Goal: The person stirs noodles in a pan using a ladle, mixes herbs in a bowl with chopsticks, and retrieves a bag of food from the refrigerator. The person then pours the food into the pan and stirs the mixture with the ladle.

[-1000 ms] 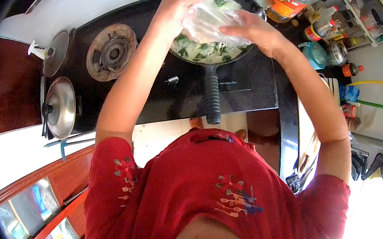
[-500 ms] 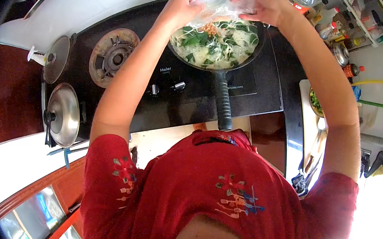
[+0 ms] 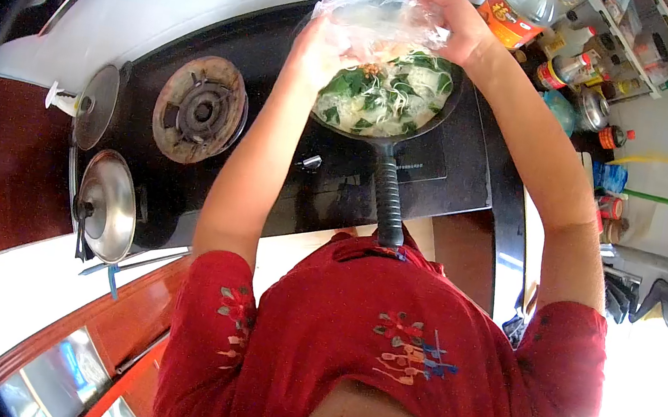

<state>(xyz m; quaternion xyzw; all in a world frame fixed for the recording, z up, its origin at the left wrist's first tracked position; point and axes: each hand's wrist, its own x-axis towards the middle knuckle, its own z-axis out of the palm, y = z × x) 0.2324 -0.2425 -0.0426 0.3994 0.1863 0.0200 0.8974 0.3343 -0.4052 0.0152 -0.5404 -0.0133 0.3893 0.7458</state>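
A clear plastic bag (image 3: 380,19) is stretched between my two hands above the far side of a frying pan. My left hand (image 3: 315,52) grips the bag's left side, its fingers partly veiled by the plastic. On the right, my right hand (image 3: 462,33) holds the other side between thumb and fingers. Below the bag, leafy greens and pale thin strands (image 3: 389,100) fill the pan in whitish liquid, with a small orange-brown heap (image 3: 370,68) near the bag's lower edge. The pan's black ribbed handle (image 3: 388,199) points toward my body.
Left of the pan lies a bare gas burner (image 3: 201,109) on the black cooktop (image 3: 268,190). Two lids, a glass one (image 3: 96,106) and a steel one (image 3: 111,205), rest at its left end. A large orange-labelled bottle (image 3: 511,15) and several condiment bottles stand at the right.
My left hand has come lower and nearer the pan's left rim, and the bag is bunched differently between my hands. It covers more of the orange-brown heap. The whole view has shifted slightly.
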